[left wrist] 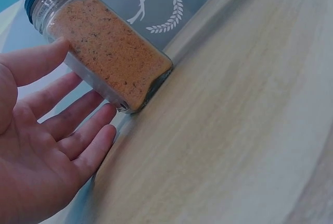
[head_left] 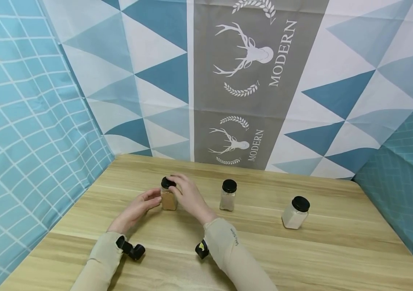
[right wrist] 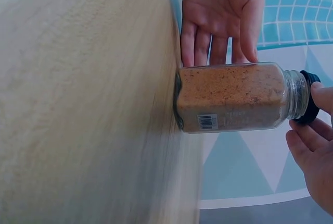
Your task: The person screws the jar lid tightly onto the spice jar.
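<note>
A glass spice jar (head_left: 169, 201) of orange-brown seasoning stands upright on the wooden table. My right hand (head_left: 190, 199) grips its black lid (right wrist: 311, 99) between thumb and fingers from above. On the jar's left side is my left hand (head_left: 138, 209), palm facing the glass. Its fingers are extended and only gently bent, with the thumb and fingertips right at the jar wall in the left wrist view. A small barcode label (right wrist: 207, 121) shows low on the glass in the right wrist view.
Right of my hands stands a black-lidded jar (head_left: 227, 200) with pale greyish contents. Farther right is another jar (head_left: 294, 214) holding off-white powder. Patterned cloth (head_left: 162, 81) hangs behind the table (head_left: 322, 250), and blue grid cloth (head_left: 20, 121) borders its left side.
</note>
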### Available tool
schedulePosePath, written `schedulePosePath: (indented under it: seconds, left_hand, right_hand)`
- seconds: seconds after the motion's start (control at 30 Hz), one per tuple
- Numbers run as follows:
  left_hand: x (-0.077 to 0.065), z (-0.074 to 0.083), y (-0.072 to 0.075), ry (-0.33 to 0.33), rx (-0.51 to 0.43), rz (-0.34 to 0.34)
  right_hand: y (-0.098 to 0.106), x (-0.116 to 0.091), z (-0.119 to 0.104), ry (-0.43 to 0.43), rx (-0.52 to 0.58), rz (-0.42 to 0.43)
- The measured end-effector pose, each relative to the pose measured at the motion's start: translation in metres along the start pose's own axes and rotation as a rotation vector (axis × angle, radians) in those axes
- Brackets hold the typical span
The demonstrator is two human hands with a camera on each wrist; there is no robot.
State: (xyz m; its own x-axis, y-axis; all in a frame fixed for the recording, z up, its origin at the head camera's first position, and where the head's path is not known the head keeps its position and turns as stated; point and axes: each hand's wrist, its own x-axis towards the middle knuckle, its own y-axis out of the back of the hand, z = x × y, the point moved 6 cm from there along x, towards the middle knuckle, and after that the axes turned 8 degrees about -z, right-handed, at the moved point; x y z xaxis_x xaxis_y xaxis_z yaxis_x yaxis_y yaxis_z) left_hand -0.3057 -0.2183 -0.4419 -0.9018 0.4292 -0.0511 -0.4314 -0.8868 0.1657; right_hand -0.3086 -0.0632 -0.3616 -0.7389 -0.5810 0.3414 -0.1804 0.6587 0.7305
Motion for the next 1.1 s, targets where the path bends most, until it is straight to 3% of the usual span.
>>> schedulePosePath:
  seconds: [0.37, 1.1]
  left_hand:
    - [0.0005, -0.0023, 0.001, 0.013, -0.004, 0.006]
    - [0.0019, -0.0044, 0.0027, 0.008, 0.002, 0.006]
  right_hand:
    - [-0.004, 0.0033, -0.001, 0.039, -0.054, -0.037]
    - [-0.0043, 0.0021, 0.0024, 0.06, -0.031, -0.039]
